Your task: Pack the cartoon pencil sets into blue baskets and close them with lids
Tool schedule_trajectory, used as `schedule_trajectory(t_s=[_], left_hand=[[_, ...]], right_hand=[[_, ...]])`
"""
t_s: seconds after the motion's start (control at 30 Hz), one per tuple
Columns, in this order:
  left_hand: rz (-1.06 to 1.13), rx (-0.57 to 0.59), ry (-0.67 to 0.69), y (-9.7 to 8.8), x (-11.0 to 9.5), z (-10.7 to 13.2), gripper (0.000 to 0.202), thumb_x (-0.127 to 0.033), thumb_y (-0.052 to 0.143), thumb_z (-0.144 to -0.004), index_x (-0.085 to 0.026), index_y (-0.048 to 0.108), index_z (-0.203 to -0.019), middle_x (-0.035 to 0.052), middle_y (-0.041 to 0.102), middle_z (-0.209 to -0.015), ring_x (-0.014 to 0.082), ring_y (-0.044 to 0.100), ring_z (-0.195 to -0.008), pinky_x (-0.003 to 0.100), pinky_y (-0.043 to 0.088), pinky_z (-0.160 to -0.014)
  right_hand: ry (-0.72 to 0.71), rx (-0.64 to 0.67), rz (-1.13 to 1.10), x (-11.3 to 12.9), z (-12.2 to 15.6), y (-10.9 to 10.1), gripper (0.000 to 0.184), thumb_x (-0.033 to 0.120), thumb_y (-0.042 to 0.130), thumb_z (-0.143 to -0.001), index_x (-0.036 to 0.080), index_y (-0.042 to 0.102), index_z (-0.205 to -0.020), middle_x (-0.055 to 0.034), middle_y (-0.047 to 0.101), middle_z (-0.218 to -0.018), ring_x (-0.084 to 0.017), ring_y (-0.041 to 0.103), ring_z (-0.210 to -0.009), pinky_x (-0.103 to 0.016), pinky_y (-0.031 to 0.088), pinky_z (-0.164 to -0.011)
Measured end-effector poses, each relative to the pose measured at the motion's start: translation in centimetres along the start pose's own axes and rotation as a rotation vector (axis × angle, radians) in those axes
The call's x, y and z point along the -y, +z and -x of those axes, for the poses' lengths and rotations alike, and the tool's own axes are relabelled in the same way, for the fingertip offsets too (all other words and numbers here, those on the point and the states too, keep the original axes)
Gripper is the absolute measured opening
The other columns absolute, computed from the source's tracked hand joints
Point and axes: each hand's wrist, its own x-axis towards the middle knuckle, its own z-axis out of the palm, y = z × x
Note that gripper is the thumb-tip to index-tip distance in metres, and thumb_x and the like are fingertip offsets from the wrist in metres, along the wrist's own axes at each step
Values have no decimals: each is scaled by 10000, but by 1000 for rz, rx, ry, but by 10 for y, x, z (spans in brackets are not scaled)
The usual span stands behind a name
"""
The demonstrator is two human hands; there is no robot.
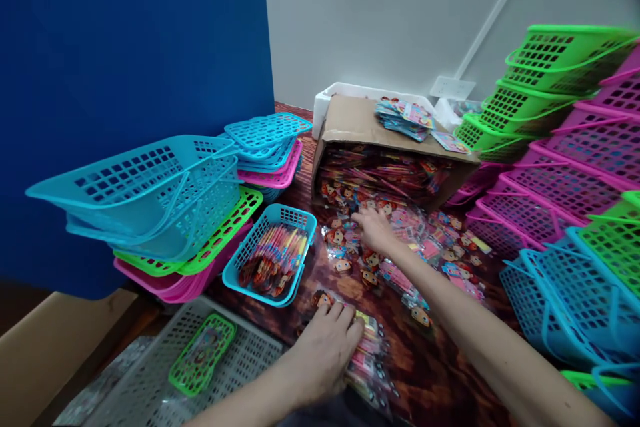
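Note:
My left hand [325, 347] lies palm down on a small stack of clear cartoon-printed packets [373, 360] at the near edge of the wooden table, its fingers curled over them. My right hand [375, 227] reaches forward into a loose spread of the same packets [425, 260], spilled from a tipped cardboard box [360, 123]. Its fingers rest on the pile, and whether they grip one is hidden. A small blue basket [240, 257] holding several packets stands just left of both hands.
Stacked blue, green and pink baskets [165, 213] fill the left side; taller stacks of green, pink and blue baskets [575, 167] crowd the right. A grey crate [250, 360] with a small green tray [203, 353] sits near left. A blue panel [125, 47] stands behind.

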Motion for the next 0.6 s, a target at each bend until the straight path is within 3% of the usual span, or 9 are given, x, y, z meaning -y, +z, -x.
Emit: schedule_trajectory(t_s=[0.2, 0.33, 0.43, 0.6], left_hand=[[32, 11, -19, 1, -1, 1, 722, -403, 630, -816, -140, 333, -1419, 167, 445, -1359, 318, 406, -1231, 494, 312, -1103], [51, -12, -16, 4, 1, 2, 717, -390, 611, -818, -140, 336, -1431, 166, 449, -1362, 328, 407, -1238, 509, 297, -1113], [60, -27, -18, 6, 2, 1, 708, -378, 598, -824, -140, 337, -1438, 159, 455, -1358, 326, 408, -1235, 506, 295, -1115], [67, -18, -12, 10, 3, -1, 702, -381, 594, -825, -146, 347, -1438, 155, 454, -1366, 325, 394, -1256, 508, 276, -1128]], right_hand=[[114, -61, -109, -12, -19, -24, 208, 222, 503, -889, 182, 647, -1033, -73, 696, -1007, -200, 603, -904, -257, 365, -705], [106, 2, -144, -35, -16, -37, 250, 265, 570, -862, 175, 661, -1077, -17, 702, -926, -164, 589, -794, -228, 377, -668], [106, 85, -123, -58, 1, -38, 274, 228, 657, -788, 185, 693, -1057, -7, 706, -918, -162, 588, -800, -224, 395, -698], [121, 147, -11, -72, 34, -20, 242, 104, 667, -719, 184, 733, -938, -102, 667, -1121, -245, 551, -1056, -309, 385, -895]])
